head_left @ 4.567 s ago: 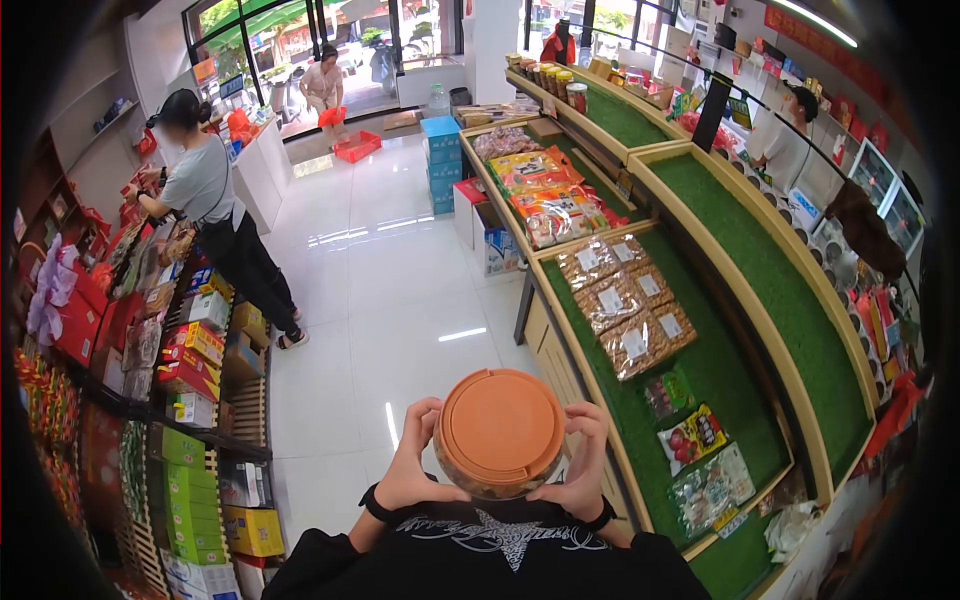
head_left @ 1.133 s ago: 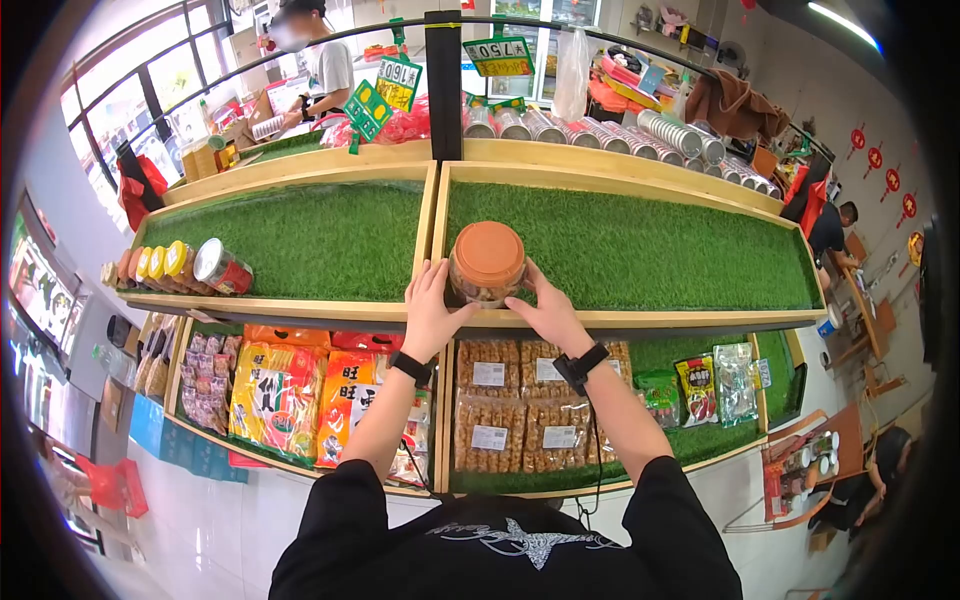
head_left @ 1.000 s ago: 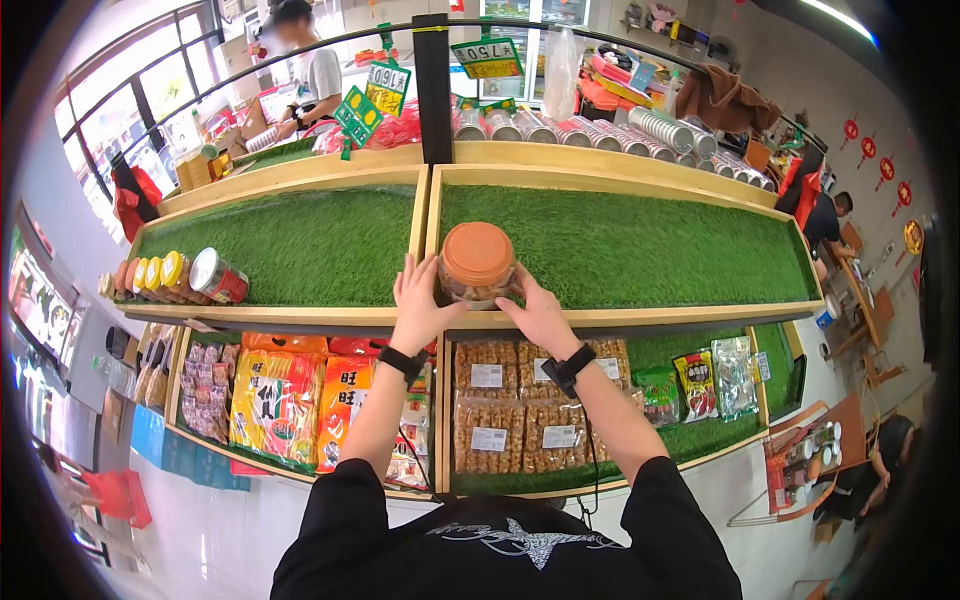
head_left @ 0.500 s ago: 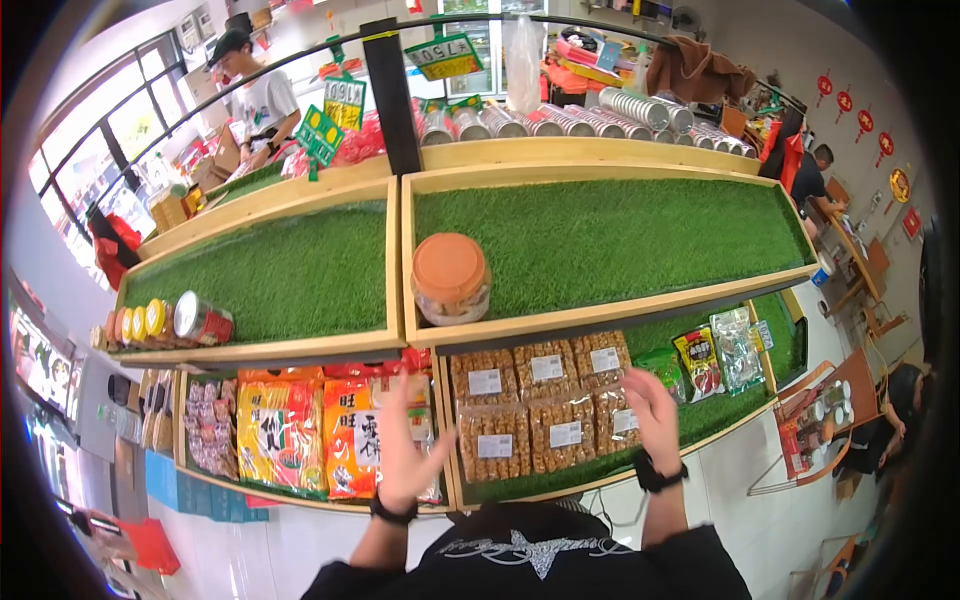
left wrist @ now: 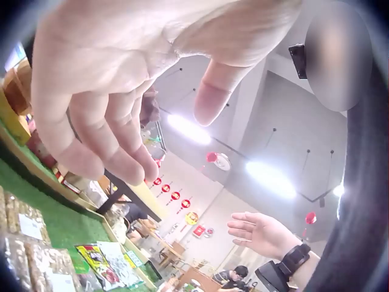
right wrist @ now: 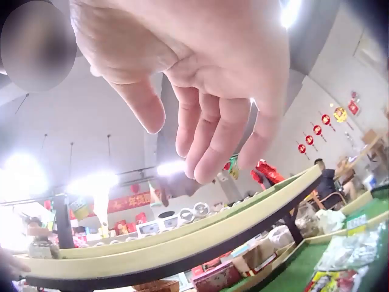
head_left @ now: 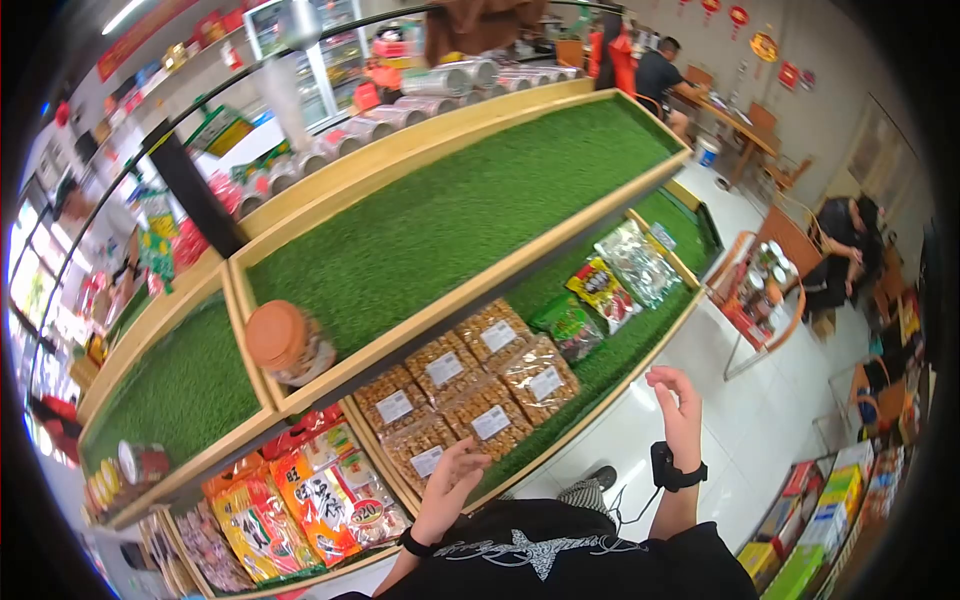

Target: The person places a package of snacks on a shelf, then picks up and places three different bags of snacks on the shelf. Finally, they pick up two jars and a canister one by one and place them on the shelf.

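The jar with an orange lid (head_left: 285, 343) stands at the left front corner of the upper green shelf (head_left: 450, 210), touched by neither hand. Holding nothing, the left hand (head_left: 450, 492) is raised near the clear packs of brown snacks (head_left: 490, 422) on the lower shelf; its fingers hang loosely bent in the left wrist view (left wrist: 121, 85). Farther right, over the floor, the right hand (head_left: 680, 415) is also empty, its fingers relaxed. In the right wrist view that hand (right wrist: 200, 91) hangs with fingers slightly bent, and the shelf edge (right wrist: 182, 243) lies beyond it.
Orange snack bags (head_left: 322, 495) lie on the lower shelf at left, small bags (head_left: 603, 293) at its right end. Cans (head_left: 365, 130) line the back behind a wooden rim. A chair (head_left: 765, 255) and seated people are at right, with boxes (head_left: 828, 525) on a rack below them.
Both hands have let go of the jar and drawn back toward the body; the jar stays on the upper shelf. The head view has turned right, bringing the chairs and the boxes at lower right into view.
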`<action>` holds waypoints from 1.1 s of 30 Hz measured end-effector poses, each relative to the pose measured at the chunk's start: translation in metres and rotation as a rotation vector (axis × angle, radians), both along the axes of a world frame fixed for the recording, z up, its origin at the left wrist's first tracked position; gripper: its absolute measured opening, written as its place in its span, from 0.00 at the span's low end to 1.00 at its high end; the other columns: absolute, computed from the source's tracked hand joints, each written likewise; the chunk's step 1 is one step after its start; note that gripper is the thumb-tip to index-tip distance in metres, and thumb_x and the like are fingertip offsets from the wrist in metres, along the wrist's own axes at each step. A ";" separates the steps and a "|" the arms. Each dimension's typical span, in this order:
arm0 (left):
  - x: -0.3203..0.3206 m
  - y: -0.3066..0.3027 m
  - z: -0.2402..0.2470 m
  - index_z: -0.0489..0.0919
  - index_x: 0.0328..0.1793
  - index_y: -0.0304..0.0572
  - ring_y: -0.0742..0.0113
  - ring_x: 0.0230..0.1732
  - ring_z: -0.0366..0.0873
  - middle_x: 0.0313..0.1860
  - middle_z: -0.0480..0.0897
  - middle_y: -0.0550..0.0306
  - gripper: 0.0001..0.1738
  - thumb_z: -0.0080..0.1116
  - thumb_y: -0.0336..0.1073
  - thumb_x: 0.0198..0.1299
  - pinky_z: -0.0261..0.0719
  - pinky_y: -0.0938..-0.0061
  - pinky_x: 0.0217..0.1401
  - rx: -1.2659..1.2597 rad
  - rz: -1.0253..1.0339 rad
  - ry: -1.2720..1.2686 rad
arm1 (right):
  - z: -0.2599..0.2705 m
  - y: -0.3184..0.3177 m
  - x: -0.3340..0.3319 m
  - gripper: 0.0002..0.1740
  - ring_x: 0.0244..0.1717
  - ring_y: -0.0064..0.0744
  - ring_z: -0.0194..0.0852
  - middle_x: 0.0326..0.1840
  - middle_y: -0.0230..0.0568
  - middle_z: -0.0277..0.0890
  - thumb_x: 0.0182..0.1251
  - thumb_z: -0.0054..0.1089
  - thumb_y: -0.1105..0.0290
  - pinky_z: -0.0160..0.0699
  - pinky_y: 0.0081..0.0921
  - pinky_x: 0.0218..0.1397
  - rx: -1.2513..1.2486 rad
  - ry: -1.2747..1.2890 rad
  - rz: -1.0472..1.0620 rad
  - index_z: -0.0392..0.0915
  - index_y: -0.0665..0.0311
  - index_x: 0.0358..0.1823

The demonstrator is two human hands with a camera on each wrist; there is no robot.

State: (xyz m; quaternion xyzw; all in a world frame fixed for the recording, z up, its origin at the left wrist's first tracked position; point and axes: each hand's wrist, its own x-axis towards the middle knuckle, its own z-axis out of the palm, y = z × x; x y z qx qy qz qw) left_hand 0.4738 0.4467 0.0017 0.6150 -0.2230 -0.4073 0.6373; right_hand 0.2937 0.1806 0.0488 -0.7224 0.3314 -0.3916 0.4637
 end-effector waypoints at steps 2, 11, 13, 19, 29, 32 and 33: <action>-0.008 -0.021 0.004 0.59 0.65 0.39 0.67 0.54 0.71 0.52 0.76 0.51 0.25 0.49 0.28 0.61 0.66 0.72 0.58 -0.005 -0.082 0.005 | 0.002 -0.007 -0.031 0.11 0.43 0.28 0.74 0.39 0.41 0.78 0.61 0.51 0.76 0.69 0.24 0.50 0.009 -0.018 -0.082 0.74 0.71 0.43; -0.101 -0.151 0.009 0.64 0.63 0.37 0.66 0.55 0.71 0.53 0.74 0.50 0.22 0.47 0.27 0.61 0.65 0.73 0.60 -0.006 -0.395 -0.044 | -0.020 -0.055 -0.208 0.10 0.42 0.27 0.73 0.38 0.39 0.78 0.61 0.51 0.75 0.68 0.23 0.51 0.038 0.046 -0.437 0.76 0.70 0.42; -0.133 -0.183 0.014 0.64 0.63 0.36 0.65 0.55 0.70 0.55 0.73 0.50 0.23 0.48 0.26 0.60 0.64 0.72 0.62 -0.017 -0.430 -0.087 | -0.016 -0.070 -0.249 0.10 0.43 0.28 0.74 0.39 0.39 0.78 0.61 0.51 0.76 0.67 0.23 0.51 0.039 0.056 -0.489 0.76 0.70 0.42; -0.218 -0.267 0.012 0.66 0.61 0.37 0.64 0.58 0.69 0.56 0.73 0.51 0.25 0.53 0.28 0.56 0.65 0.70 0.60 -0.079 -0.588 -0.273 | -0.009 -0.091 -0.360 0.10 0.43 0.31 0.75 0.39 0.42 0.78 0.60 0.51 0.76 0.69 0.25 0.51 -0.033 0.163 -0.683 0.75 0.71 0.42; -0.310 -0.348 0.022 0.68 0.59 0.38 0.63 0.54 0.71 0.53 0.74 0.51 0.24 0.56 0.29 0.54 0.66 0.71 0.57 -0.099 -0.837 -0.421 | -0.039 -0.085 -0.427 0.10 0.42 0.40 0.76 0.38 0.45 0.77 0.57 0.55 0.74 0.70 0.28 0.47 0.021 0.365 -0.706 0.76 0.67 0.41; -0.325 -0.374 0.017 0.68 0.59 0.37 0.63 0.54 0.71 0.53 0.73 0.51 0.24 0.56 0.30 0.54 0.66 0.72 0.57 -0.117 -0.906 -0.455 | -0.043 -0.083 -0.429 0.12 0.42 0.41 0.75 0.39 0.45 0.77 0.57 0.56 0.72 0.70 0.30 0.46 0.080 0.383 -0.689 0.76 0.66 0.42; -0.330 -0.382 0.016 0.68 0.59 0.37 0.63 0.54 0.71 0.53 0.73 0.51 0.24 0.56 0.30 0.54 0.66 0.72 0.57 -0.119 -0.928 -0.449 | -0.043 -0.083 -0.430 0.12 0.42 0.42 0.75 0.39 0.45 0.77 0.57 0.56 0.71 0.71 0.30 0.46 0.112 0.389 -0.657 0.76 0.66 0.42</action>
